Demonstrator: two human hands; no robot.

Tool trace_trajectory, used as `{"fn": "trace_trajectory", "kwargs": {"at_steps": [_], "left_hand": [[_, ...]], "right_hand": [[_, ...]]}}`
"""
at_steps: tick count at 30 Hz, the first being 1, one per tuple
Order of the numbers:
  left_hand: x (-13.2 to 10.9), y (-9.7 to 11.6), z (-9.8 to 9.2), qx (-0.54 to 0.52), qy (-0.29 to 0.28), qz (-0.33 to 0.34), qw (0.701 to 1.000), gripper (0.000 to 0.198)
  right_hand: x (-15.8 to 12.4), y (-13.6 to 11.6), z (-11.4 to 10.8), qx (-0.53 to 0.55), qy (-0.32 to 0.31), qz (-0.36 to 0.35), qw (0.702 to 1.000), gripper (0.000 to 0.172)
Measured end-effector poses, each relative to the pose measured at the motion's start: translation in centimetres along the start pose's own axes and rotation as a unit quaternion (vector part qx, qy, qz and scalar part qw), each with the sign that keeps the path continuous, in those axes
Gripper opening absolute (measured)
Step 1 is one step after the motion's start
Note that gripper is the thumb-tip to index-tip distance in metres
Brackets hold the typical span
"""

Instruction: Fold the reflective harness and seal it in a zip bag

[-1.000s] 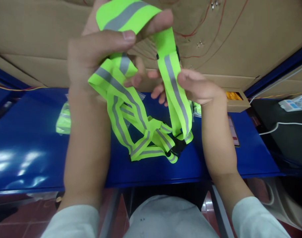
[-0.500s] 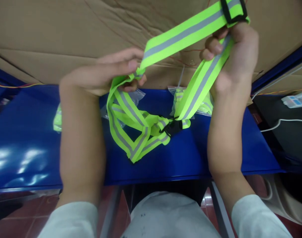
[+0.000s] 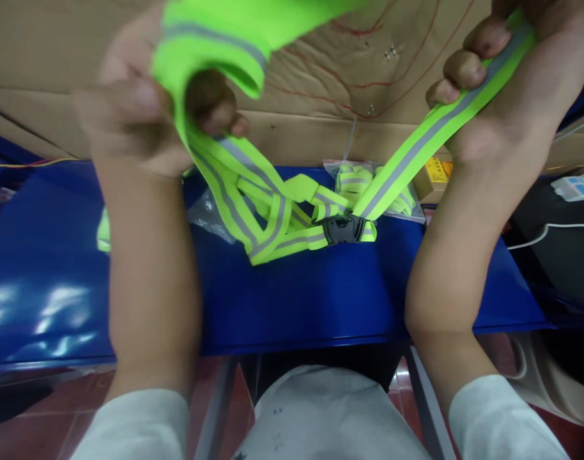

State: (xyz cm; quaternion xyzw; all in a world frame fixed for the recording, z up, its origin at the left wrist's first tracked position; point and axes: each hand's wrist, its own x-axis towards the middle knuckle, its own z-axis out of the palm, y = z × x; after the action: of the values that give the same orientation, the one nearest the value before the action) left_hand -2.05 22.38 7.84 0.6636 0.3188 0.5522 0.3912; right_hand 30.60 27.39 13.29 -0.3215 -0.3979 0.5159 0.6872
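Observation:
A neon yellow-green reflective belt harness [image 3: 268,239] with a grey stripe hangs between my two hands over the blue table. My left hand [image 3: 153,102], blurred, is closed on its strap at upper left, and a loop of strap curls over the fingers. At upper right, my right hand [image 3: 493,70] wraps its fingers round another stretch of the strap; the top of this hand runs out of view. A black side-release buckle [image 3: 344,229] joins the straps low in the middle, fastened as far as I can see.
Clear plastic bags with similar folded belts [image 3: 356,179] lie at the back of the blue table [image 3: 292,306]. A small cardboard box [image 3: 429,186] with a yellow label stands behind my right forearm. Brown cardboard [image 3: 311,134] with red wires rises behind. A white cable [image 3: 536,236] crosses the dark surface at right.
My hands have moved farther apart and upward, my right hand to the upper right. The strap has risen between them, and the buckle has turned to show its front.

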Motion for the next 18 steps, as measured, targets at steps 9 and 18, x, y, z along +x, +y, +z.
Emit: {"fn": "trace_trajectory", "kwargs": {"at_steps": [9, 18], "left_hand": [[0.8, 1.4, 5.5, -0.032, 0.096, -0.006, 0.995, 0.049], [1.6, 1.8, 4.9, 0.093, 0.189, -0.017, 0.977, 0.059]], "right_hand": [[-2.4, 1.4, 2.0, -0.086, -0.098, 0.043, 0.991, 0.035], [-2.0, 1.5, 1.6, -0.125, -0.131, 0.025, 0.983, 0.04]]}}
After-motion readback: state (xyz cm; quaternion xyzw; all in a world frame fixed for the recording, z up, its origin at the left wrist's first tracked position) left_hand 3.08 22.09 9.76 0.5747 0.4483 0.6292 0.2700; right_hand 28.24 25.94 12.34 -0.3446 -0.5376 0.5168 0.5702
